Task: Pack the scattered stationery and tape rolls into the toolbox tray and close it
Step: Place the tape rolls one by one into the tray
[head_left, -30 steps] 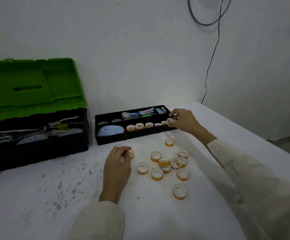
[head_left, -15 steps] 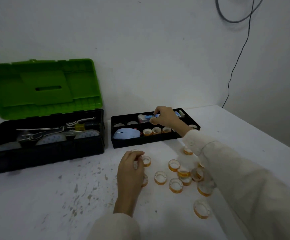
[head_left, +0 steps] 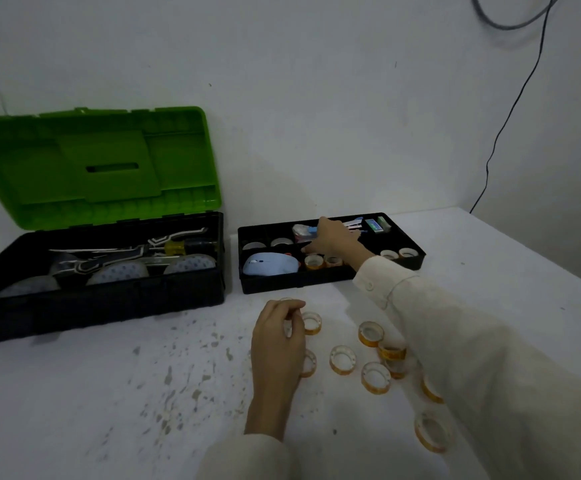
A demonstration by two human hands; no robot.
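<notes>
The black toolbox tray (head_left: 296,284) lies on the white table, holding tape rolls (head_left: 314,262), a pale blue mouse-shaped item (head_left: 270,265) and stationery at the back. My right hand (head_left: 334,237) reaches into its middle, palm down, fingers spread over the stationery, with nothing visibly gripped. Several orange-rimmed tape rolls (head_left: 342,359) are scattered on the table in front of the tray. My left hand (head_left: 278,337) rests among them, its fingers curled around one roll. My right sleeve hides some of the rolls.
The open toolbox (head_left: 109,299) with its green lid (head_left: 91,168) raised stands left of the tray, with tools inside. A wall runs close behind both. A black cable (head_left: 511,109) hangs at the right. The table edge runs along the right side.
My right hand has moved from the tray's right end to its middle, leftward over the stationery. My left hand has stayed on its roll. The view has shifted right and closer.
</notes>
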